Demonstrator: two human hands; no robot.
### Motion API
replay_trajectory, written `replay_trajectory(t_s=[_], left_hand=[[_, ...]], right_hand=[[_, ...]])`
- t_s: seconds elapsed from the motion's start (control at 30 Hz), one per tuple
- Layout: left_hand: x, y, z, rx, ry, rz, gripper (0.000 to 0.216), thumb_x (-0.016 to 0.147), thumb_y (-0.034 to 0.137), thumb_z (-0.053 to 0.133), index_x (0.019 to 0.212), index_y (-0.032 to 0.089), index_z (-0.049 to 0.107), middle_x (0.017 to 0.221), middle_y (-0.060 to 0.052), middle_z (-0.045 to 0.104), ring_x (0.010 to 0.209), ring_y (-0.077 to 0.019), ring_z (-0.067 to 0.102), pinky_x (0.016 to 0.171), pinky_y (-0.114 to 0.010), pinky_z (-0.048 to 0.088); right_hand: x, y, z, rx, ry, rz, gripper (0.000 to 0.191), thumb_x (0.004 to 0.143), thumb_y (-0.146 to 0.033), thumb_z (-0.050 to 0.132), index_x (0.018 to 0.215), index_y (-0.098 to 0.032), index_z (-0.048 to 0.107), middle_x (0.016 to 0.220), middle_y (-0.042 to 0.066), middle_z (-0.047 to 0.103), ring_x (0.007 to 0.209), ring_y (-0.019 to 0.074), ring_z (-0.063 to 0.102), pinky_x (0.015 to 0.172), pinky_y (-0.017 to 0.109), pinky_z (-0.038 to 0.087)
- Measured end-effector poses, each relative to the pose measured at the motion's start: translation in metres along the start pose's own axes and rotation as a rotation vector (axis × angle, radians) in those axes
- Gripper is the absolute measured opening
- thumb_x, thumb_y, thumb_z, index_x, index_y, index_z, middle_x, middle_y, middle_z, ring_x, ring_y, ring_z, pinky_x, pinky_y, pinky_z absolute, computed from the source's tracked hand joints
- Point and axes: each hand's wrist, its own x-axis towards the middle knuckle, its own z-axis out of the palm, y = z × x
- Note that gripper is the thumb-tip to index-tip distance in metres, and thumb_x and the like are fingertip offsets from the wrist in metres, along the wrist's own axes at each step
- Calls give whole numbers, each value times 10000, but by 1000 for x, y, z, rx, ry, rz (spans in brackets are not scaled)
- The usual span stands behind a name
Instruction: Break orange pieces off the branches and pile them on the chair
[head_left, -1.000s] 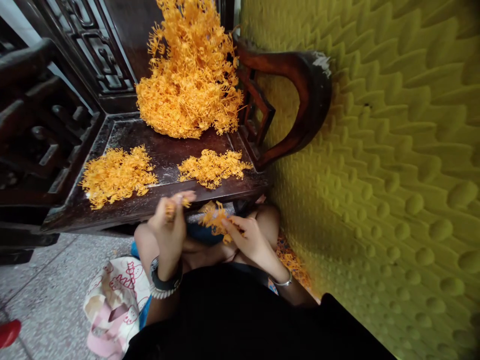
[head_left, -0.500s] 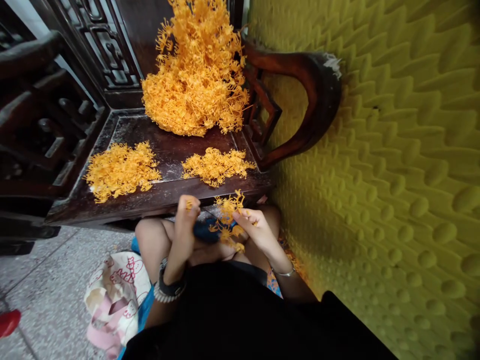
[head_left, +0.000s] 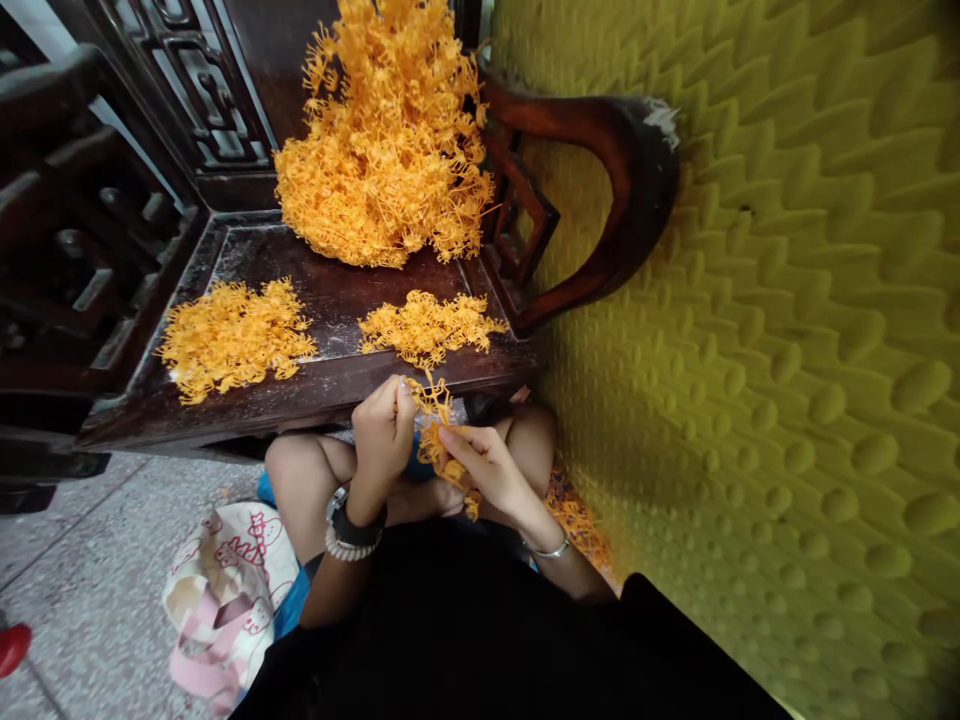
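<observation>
My right hand (head_left: 487,468) pinches a dangling cluster of orange, curly, plastic-looking pieces (head_left: 433,445) between thumb and fingers, above my crossed legs. Fingers curled and thumb pressed in, my left hand (head_left: 384,425) is closed at the upper left edge of this cluster, touching it. What lies inside the left fist is hidden. Just beyond the hands, a small pile of the same orange pieces (head_left: 429,328) lies on the dark wooden seat (head_left: 337,290). A second, wider pile (head_left: 236,340) is to its left. A large heap (head_left: 382,170) rises at the back.
The chair's curved wooden arm (head_left: 645,200) juts out at the right, beside a yellow-green embossed padded surface (head_left: 787,350). A white and pink cloth bag (head_left: 225,590) rests on the speckled floor (head_left: 97,570) at left. Orange bits (head_left: 577,525) lie low by the right side.
My left hand has moved right to meet the orange cluster. My right hand has shifted slightly left and down with it. The view has shifted a little.
</observation>
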Motion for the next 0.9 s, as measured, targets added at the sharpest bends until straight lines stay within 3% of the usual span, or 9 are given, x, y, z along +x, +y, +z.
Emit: replay_trajectory(t_s=[0.33,0.5,0.63,0.8,0.9], left_hand=[[-6,3,-16,-22,182,-15,359,941,211,389,604,211,265,544,52,288,490,-101,287,523,-277,231],[-1,5,-13,-293,-6,-139,391,957,379,399,615,213,308,574,45,302,521,-106,295,498,-260,260],[-5,9,-4,-411,84,-211,446,965,538,335,650,223,348,601,30,351,553,-124,331,504,-264,315],[-9,11,-2,-376,30,-87,600,842,786,231,783,222,429,646,13,425,582,-152,387,541,-305,352],[-5,13,-5,-299,-77,-77,537,860,740,330,745,223,414,610,33,400,555,-134,374,521,-285,328]], right_hand=[[-24,-10,15,75,-94,40,536,907,-612,438,606,-184,551,577,-2,522,551,113,456,535,262,355],[-15,-6,14,46,21,-9,545,897,-617,442,575,-187,533,533,-10,495,517,108,430,517,258,339],[-8,-3,13,-43,94,-70,506,915,-565,444,606,-178,547,547,-3,524,516,105,451,515,253,330],[-6,-6,12,-195,127,-108,475,946,-505,414,610,-185,514,532,-14,468,521,106,418,511,254,300],[-5,-6,13,-230,102,-112,470,951,-482,410,597,-185,493,525,-16,458,522,106,413,513,251,300]])
